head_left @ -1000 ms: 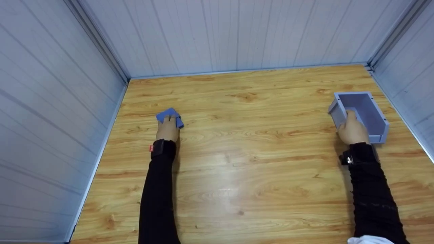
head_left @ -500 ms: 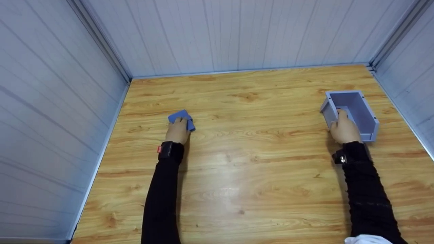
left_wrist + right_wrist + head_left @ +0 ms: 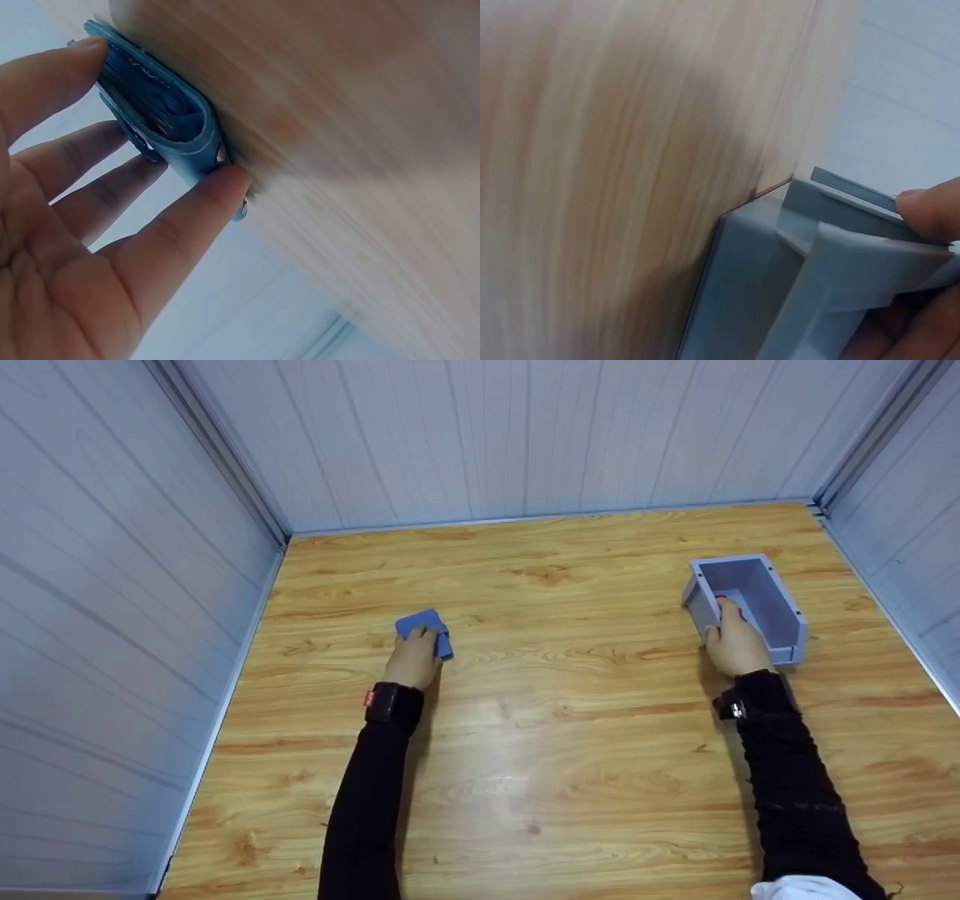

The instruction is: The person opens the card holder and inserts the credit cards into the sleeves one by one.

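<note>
A blue wallet (image 3: 426, 619) lies on the wooden tabletop, left of the middle. My left hand (image 3: 414, 660) grips it from the near side. In the left wrist view, the wallet (image 3: 161, 112) stands edge-on with its folded layers and a metal snap showing, between the thumb and fingers. At the right, my right hand (image 3: 736, 646) holds the left side wall of a grey plastic bin (image 3: 731, 575). Close up in the right wrist view, the bin (image 3: 742, 270) has its wall pinched by thumb and fingers. Something small and red (image 3: 722, 598) shows by those fingers, mostly hidden.
The wood-grain tabletop (image 3: 540, 697) runs between both hands. Pale panel walls enclose it: a left wall (image 3: 127, 622), a back wall (image 3: 487, 442) and a right wall (image 3: 907, 525).
My left hand has moved right and slightly nearer with the wallet. My right hand has shifted left together with the bin, so the two stand closer together.
</note>
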`<act>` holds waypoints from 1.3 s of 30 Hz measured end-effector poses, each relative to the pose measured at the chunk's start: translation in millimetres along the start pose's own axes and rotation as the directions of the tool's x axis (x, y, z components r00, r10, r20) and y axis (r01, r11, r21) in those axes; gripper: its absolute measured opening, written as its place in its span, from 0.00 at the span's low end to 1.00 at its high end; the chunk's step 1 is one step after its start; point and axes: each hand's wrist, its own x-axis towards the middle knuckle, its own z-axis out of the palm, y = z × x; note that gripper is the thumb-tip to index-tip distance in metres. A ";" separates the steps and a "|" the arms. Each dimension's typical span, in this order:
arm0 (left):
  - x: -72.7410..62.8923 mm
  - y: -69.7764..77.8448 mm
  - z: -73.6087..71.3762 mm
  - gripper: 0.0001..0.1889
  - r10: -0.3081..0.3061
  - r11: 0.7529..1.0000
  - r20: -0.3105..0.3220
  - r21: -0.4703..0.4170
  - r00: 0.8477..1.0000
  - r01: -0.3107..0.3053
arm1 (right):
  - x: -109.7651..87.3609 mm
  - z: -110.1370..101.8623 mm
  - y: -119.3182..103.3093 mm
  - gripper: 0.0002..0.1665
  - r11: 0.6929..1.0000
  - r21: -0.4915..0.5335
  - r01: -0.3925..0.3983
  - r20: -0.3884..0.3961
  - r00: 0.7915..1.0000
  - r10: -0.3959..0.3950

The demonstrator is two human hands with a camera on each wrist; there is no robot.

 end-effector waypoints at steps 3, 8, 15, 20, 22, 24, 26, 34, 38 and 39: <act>-0.9 3.5 3.4 0.28 0.016 1.000 -0.003 0.013 1.000 -0.016 | 1.0 3.0 -3.1 0.32 1.000 0.009 0.008 0.005 1.000 -0.008; -2.6 11.0 7.5 0.28 0.039 0.999 -0.009 0.028 0.999 -0.039 | 2.8 7.2 -8.5 0.33 0.999 0.011 0.033 0.006 0.999 -0.033; -5.2 23.9 13.1 0.29 0.073 0.997 -0.029 0.037 0.997 -0.072 | 4.9 13.5 -17.7 0.37 0.999 0.012 0.034 0.028 0.999 -0.034; -7.3 33.1 18.5 0.28 0.117 0.992 -0.048 0.044 0.992 -0.115 | 4.8 17.3 -24.0 0.38 0.999 0.007 0.039 0.031 0.999 -0.039; -8.4 36.4 20.5 0.28 0.127 0.991 -0.056 0.042 0.990 -0.125 | 5.0 19.1 -26.0 0.38 0.999 0.013 0.041 0.025 0.999 -0.042; -10.0 39.3 22.4 0.28 0.134 0.991 -0.069 0.041 0.989 -0.131 | 5.2 20.9 -28.1 0.36 0.999 0.024 0.041 0.027 0.999 -0.041; -11.6 42.3 24.4 0.27 0.139 0.990 -0.078 0.039 0.987 -0.136 | 5.7 22.8 -30.4 0.35 0.999 0.034 0.038 0.021 0.999 -0.039; -14.9 57.4 29.7 0.28 0.126 0.992 -0.056 0.039 0.990 -0.124 | 6.7 32.9 -40.2 0.33 0.998 0.037 0.052 -0.014 0.999 -0.052; -15.5 64.3 32.4 0.28 0.146 0.989 -0.056 0.047 0.988 -0.144 | 6.5 37.9 -44.8 0.34 0.997 0.034 0.064 -0.011 0.998 -0.064; -15.6 65.9 33.2 0.28 0.146 0.988 -0.053 0.049 0.988 -0.143 | 6.2 39.1 -46.3 0.34 0.997 0.035 0.064 -0.009 0.998 -0.064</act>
